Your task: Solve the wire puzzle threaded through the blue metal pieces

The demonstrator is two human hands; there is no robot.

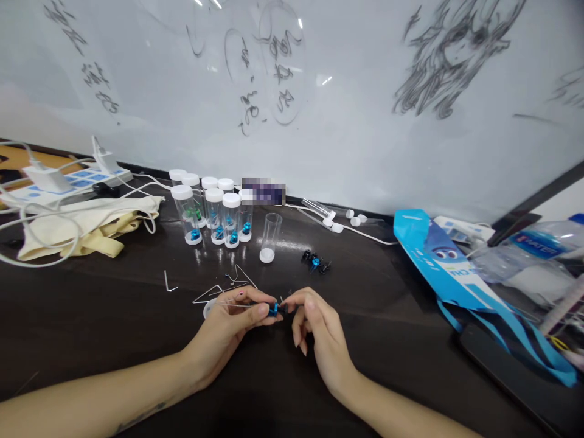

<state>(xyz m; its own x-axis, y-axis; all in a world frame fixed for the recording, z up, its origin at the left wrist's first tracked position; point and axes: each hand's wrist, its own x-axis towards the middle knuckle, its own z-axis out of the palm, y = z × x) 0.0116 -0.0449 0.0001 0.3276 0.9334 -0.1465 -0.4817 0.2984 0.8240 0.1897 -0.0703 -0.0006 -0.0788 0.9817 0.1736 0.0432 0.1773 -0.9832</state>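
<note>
Near the middle of the dark table, my left hand (pixel 232 319) pinches a small blue and black part (pixel 275 309) between thumb and fingers. My right hand (pixel 319 322) meets the black end of that part with its index finger and thumb bent together; whether it grips the end is hard to see. Behind my left hand lie thin bent metal wires (pixel 210 293), and a white cap (pixel 208 308) is partly hidden by that hand. An open clear tube (pixel 271 236) stands beyond my hands. To its right sits a small pile of black and blue parts (pixel 316 262).
Several capped tubes (pixel 231 219) with blue or green parts stand at the back left. An L-shaped key (pixel 170 282), cloth bag (pixel 91 225) and power strip (pixel 77 182) are left. Loose caps (pixel 337 227) lie behind. A blue bag (pixel 438 261) and bottle (pixel 542 240) are right.
</note>
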